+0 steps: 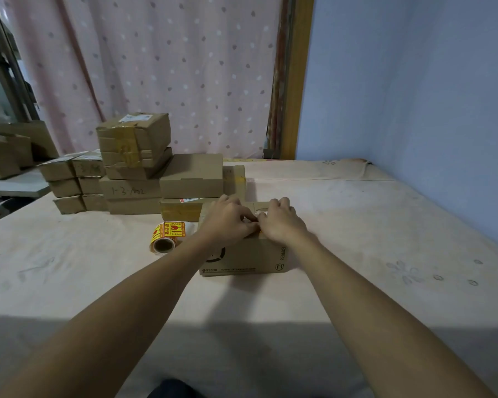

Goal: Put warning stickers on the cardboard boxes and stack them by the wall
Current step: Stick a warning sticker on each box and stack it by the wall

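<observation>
A pile of cardboard boxes (pixel 133 191) stands on the sheet-covered bed (pixel 371 231) at about 10 to 11 o'clock from the hands, stacked several high. Its nearest box lies just behind the one being worked on. More boxes (pixel 3 156) sit on a separate surface far off at 9 o'clock. A dotted pink curtain (pixel 170 67) hangs at 12 o'clock and a blue wall (pixel 414 96) runs along 3 o'clock. A roll of warning stickers (pixel 167 235) lies on its side just beside the work box at 9 o'clock.

The work box (pixel 242 258) sits at the centre, printed side toward the viewer. The left hand (pixel 227 221) and right hand (pixel 282 224) rest on its top, touching each other. Each grip is narrow, the fingers curled, pinching a warning sticker (pixel 260 232). Only an orange sliver of the sticker shows, at the near top edge between the thumbs.
</observation>
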